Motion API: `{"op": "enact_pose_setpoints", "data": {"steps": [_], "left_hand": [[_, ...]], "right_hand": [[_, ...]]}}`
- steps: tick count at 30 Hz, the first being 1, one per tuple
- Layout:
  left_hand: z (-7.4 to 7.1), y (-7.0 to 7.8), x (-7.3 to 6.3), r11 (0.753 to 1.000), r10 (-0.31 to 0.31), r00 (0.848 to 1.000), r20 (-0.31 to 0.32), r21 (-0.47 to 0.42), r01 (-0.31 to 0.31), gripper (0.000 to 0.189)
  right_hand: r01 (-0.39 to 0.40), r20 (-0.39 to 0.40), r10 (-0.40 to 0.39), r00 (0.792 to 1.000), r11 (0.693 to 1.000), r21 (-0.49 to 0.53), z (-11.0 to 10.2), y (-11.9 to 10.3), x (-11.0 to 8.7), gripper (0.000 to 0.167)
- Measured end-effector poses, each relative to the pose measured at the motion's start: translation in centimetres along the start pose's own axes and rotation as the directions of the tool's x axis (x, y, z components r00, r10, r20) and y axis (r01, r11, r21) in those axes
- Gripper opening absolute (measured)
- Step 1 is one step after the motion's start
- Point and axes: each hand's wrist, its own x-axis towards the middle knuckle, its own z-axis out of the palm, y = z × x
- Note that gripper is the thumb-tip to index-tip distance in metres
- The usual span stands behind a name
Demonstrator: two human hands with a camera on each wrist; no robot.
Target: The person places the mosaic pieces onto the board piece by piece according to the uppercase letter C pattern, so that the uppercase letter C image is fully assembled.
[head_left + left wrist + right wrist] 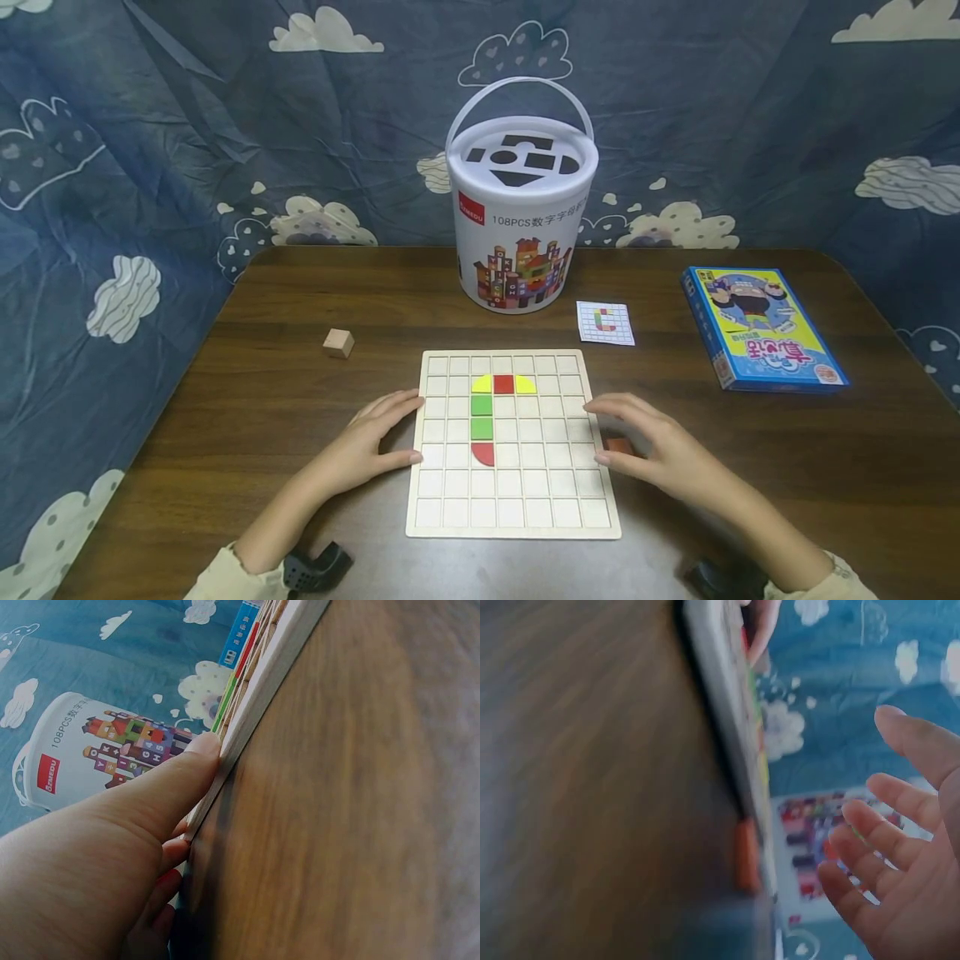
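Observation:
A pale wooden grid board (551, 504) lies on the table in the head view. Set in its cells are two yellow quarter-rounds, a red square (503, 384), two green squares (482, 428) and a red quarter-round (483, 454). At the board's left edge is my left hand (363, 450), fingers extended; the left wrist view shows its thumb (184, 776) touching that edge. My right hand (660, 450) is spread beside the right edge, holding nothing. An orange-red block (619, 446) sits between its thumb and forefinger, against the board's side, partly hidden by the hand.
Behind the board stands a white lidded bucket (517, 200) with shape cutouts and a raised handle. A small pattern card (605, 323) lies next to it. Far right is a blue and yellow box (765, 329); on the left sits a plain wooden block (338, 343).

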Motion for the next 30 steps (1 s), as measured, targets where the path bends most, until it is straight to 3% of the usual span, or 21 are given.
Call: {"op": "enact_pose_setpoints", "data": {"steps": [9, 22, 30], "left_hand": [[0.1, -0.1, 0.0, 1.000, 0.006, 1.000, -0.007, 0.001, -0.006, 0.070], [0.1, -0.2, 0.0, 1.000, 0.003, 1.000, -0.002, 0.002, -0.003, 0.070], [0.1, -0.2, 0.1, 1.000, 0.003, 1.000, 0.000, 0.000, -0.003, 0.070]], "right_hand": [[-0.139, 0.073, 0.142, 0.987, 0.989, -0.038, -0.2, 3.1, -1.6, 0.053], [-0.030, 0.034, 0.036, 0.999, 0.985, -0.172, 0.0, 4.1, -1.8, 0.027], [-0.070, -0.006, 0.070, 0.998, 0.980, -0.188, -0.5, 2.9, -1.3, 0.023]]}}
